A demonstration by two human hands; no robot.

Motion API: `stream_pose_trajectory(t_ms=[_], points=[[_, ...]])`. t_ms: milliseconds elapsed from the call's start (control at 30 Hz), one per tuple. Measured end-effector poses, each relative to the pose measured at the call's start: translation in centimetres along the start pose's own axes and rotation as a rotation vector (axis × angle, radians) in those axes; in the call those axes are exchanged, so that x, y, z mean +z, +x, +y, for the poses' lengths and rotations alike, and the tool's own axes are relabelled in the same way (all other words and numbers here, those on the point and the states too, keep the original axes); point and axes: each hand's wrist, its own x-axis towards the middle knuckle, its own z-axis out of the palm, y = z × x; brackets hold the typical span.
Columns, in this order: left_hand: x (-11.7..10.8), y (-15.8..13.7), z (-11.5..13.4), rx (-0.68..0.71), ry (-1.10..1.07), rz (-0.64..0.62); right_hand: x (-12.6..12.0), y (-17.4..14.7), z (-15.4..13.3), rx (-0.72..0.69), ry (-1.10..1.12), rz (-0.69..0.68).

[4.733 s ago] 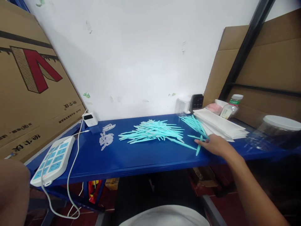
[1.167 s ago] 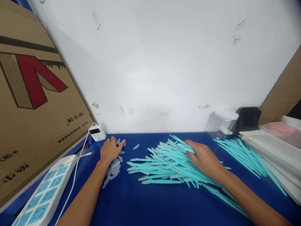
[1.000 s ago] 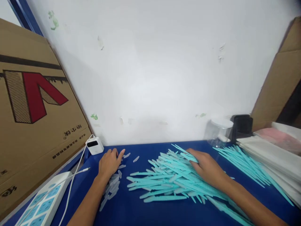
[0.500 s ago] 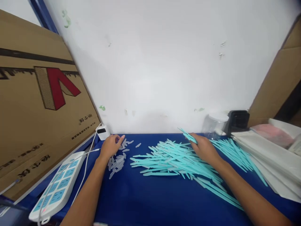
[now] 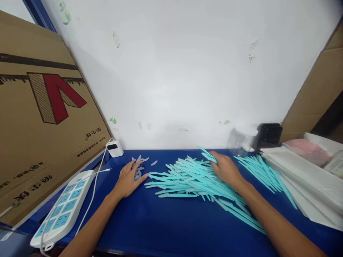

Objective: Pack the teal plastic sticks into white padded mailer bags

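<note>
Your left hand (image 5: 128,180) rests flat, fingers spread, on the clear caps (image 5: 138,167); right hand (image 5: 224,169) lies open across the teal sticks (image 5: 184,176).

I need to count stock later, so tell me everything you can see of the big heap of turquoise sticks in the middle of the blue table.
The heap of turquoise sticks is a loose pile of thin, flat, pointed strips that look like plastic. They lie criss-crossed, mostly lengthwise left to right, on the blue table. Some trail toward the near right. The right hand rests flat on the heap's right end, and a few sticks jut up behind its fingers. The left hand lies just left of the heap.
</note>
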Motion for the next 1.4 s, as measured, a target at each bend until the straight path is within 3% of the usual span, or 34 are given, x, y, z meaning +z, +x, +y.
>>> stream_pose_trajectory(t_ms=[100,233,633,800,900,967,1033,1100,1133,1200,1300,1400], points=[[0.0,1.4,0.1,0.004,-0.007,0.073,0.0,0.0,0.4,0.003,0.001,0.023],[-0.1,1.2,0.5,-0.002,-0.023,0.153,-0.1,0.0,0.5,-0.003,0.010,0.041],[-0.3,0.8,1.4,0.015,0.108,0.057,-0.2,-0.1,-0.4,0.038,0.114,-0.049],[-1.4,2.4,2.1,-0.041,0.034,0.244,0.3,-0.1,-0.5,0.110,0.221,-0.023],[-2.7,5.1,4.1,-0.050,-0.232,0.417,0.5,-0.1,-0.5,0.092,0.240,-0.019],[-3.3,7.2,6.3,-0.059,-0.570,0.416,0.4,-0.1,-0.6,0.084,0.245,-0.041],[-3.5,9.0,8.9,-0.169,-1.084,0.249,0.4,-0.1,-0.8,0.078,0.245,-0.045],[-3.3,10.2,11.3,-0.317,-1.634,-0.052,0.5,-0.1,-1.0,0.065,0.248,-0.027],[-3.1,10.6,12.4,-0.393,-1.849,-0.195,0.6,-0.1,-1.1,0.055,0.251,-0.017],[-2.5,10.8,13.7,-0.563,-2.167,-0.347,0.7,-0.2,-1.4,0.038,0.259,-0.014],[-1.8,10.5,14.0,-0.728,-2.331,-0.336,0.8,-0.3,-1.9,0.024,0.267,-0.014],[-1.6,10.1,12.7,-0.759,-2.347,-0.236,0.4,-0.4,-2.3,0.024,0.266,-0.023]])
